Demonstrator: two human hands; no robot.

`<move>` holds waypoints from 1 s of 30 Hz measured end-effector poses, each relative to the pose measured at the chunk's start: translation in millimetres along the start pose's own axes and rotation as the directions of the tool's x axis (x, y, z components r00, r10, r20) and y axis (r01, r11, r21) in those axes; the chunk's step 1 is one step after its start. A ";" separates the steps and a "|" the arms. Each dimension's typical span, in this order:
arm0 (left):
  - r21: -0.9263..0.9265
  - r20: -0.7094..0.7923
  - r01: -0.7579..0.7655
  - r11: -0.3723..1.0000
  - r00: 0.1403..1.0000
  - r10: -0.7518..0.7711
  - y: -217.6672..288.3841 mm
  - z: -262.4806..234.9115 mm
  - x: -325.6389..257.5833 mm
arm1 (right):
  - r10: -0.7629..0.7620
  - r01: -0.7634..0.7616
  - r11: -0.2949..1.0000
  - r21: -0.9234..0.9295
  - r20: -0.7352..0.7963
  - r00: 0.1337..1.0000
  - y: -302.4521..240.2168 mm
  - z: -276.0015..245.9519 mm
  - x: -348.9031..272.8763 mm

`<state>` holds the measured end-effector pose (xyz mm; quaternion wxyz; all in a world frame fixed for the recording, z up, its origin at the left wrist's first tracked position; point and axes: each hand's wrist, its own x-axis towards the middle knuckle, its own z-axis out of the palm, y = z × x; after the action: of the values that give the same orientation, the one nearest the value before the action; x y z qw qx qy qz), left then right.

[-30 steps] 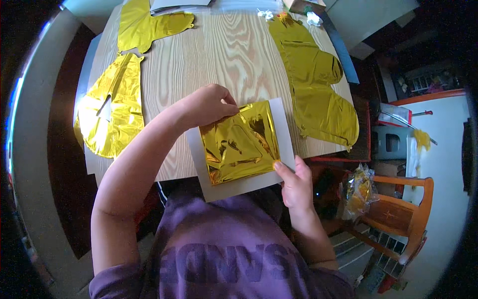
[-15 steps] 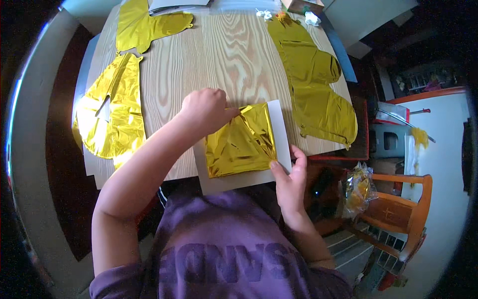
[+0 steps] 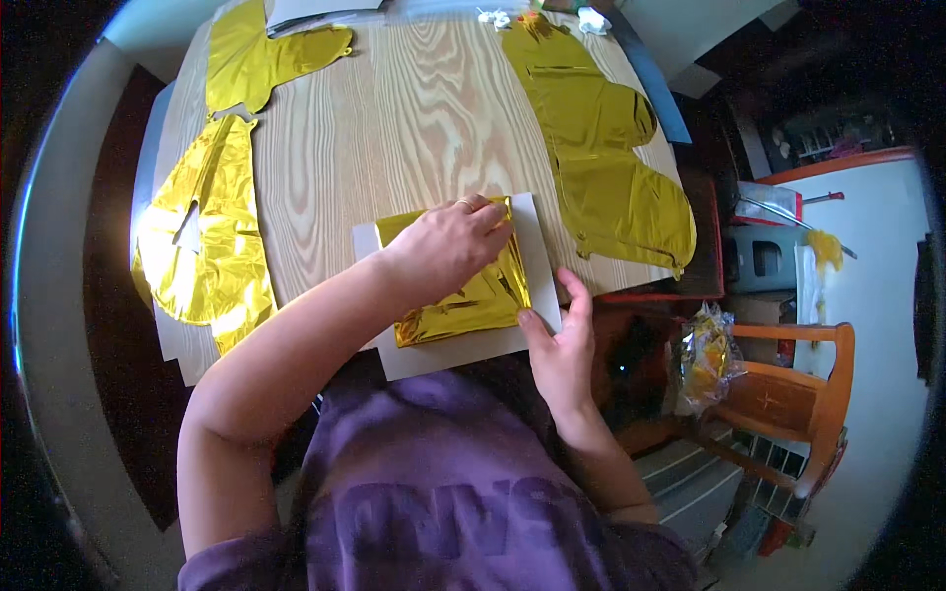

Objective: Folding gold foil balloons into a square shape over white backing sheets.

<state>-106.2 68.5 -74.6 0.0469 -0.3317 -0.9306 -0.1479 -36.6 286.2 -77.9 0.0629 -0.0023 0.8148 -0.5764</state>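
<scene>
A pale wooden table with bold wavy grain (image 3: 414, 118) fills the upper middle of the view, its near edge meeting the person's purple printed shirt (image 3: 463, 492). On the right half of the table lies a long deflated gold foil balloon with rounded lobes (image 3: 601, 148), flat and reaching almost to the right edge. On the left side a wrinkled gold foil balloon with a cut-out slot (image 3: 202, 246) catches bright glare and overhangs the table's left edge, and a smaller gold foil piece (image 3: 256, 54) lies at the far left corner. Off to the right, well apart from the table, stands an orange-brown wooden chair (image 3: 788, 394) with a crinkled clear bag holding yellow pieces (image 3: 705, 355) just beside it. At the near edge of the table rests a white rectangular card sheet (image 3: 443, 350), tilted slightly, and on it lies a folded square of gold foil (image 3: 473, 300) — the piece both hands attend to. The left hand (image 3: 448, 246) lies palm-down across the foil's upper part, fingers spread flat and pressing it onto the card rather than gripping. The right hand (image 3: 562, 340) sits at the card's right edge — thumb on top near the foil's lower right corner, fingers curled loosely around the card's rim, pinching it lightly.
</scene>
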 end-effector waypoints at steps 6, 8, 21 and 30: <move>-0.091 -0.091 0.077 0.993 0.992 -0.086 18.0 -4.9 -1.2 | -0.009 0.009 0.992 -0.125 0.002 1.000 10.0 -7.0 -1.5; -0.108 -0.090 0.078 0.991 0.992 -0.088 17.0 -4.7 -2.3 | 0.011 -0.010 0.996 -0.088 0.015 1.000 13.6 -9.7 -4.4; -0.160 -0.095 0.095 0.983 0.989 -0.111 16.3 -8.0 -4.1 | -0.141 0.145 0.982 -0.120 0.035 0.989 7.2 -11.2 -5.4; -0.148 -0.099 0.105 0.984 0.988 -0.120 13.7 -4.0 -6.5 | -0.537 0.696 0.286 -0.658 0.492 0.685 -29.3 -22.0 1.6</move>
<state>-92.5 73.4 -68.6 0.0647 -0.2727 -0.9310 -0.2337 -42.4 296.9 -43.3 -0.1027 -0.3960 0.9055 -0.1127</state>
